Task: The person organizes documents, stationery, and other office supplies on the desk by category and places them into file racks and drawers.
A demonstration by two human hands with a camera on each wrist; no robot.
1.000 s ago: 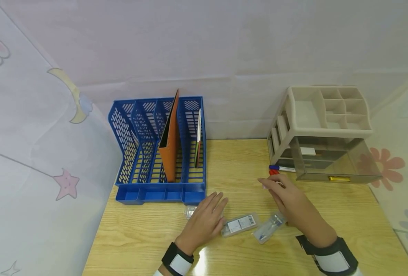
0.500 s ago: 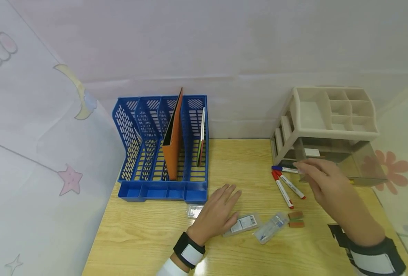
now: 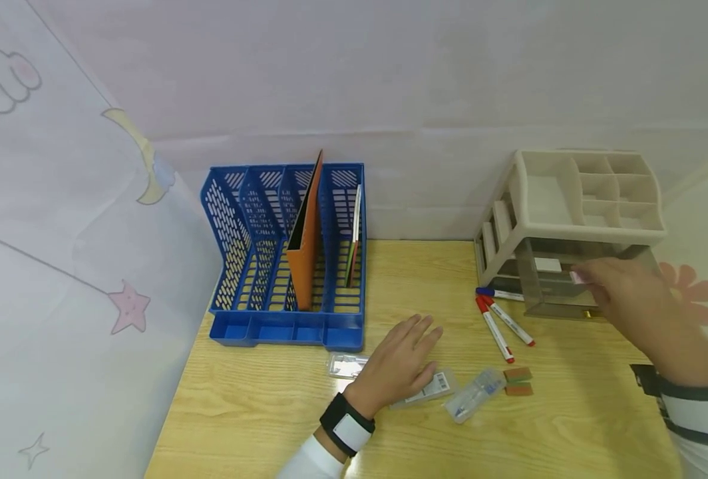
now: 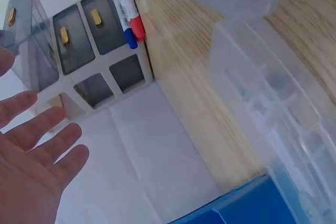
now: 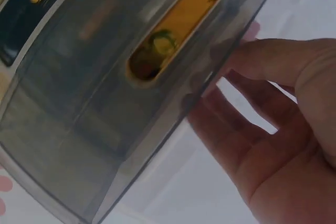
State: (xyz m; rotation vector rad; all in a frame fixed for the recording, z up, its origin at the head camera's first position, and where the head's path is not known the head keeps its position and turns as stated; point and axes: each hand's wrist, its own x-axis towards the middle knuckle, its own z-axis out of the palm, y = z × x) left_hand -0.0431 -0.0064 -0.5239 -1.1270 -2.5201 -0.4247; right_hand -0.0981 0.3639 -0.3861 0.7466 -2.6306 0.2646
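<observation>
Over the pulled-out smoky drawer (image 3: 536, 293) of the beige desktop organizer, my right hand (image 3: 641, 306) pinches a small pale pink block (image 3: 577, 277). Its kind is unclear. In the right wrist view the right hand (image 5: 278, 166) is partly behind the drawer front with its gold handle (image 5: 178, 30). A white block (image 3: 548, 265) lies inside the drawer. My left hand (image 3: 392, 362) has its fingers spread and hovers over a clear labelled case (image 3: 440, 384), partly covering it; the left wrist view shows nothing in the left hand (image 4: 37, 156).
Red-capped markers (image 3: 494, 330) and a blue-capped marker (image 3: 500, 293) lie beside the organizer (image 3: 593, 223). Two brown-green blocks (image 3: 518, 389), a clear pen case (image 3: 475, 396) and another clear case (image 3: 347, 365) lie nearer. The blue file rack (image 3: 345, 336) holds an orange folder (image 3: 307, 266) and thin booklets (image 3: 354, 239).
My right hand has moved right from above the markers to over the open drawer, carrying the pale pink block. The left hand has shifted slightly right, over the labelled case.
</observation>
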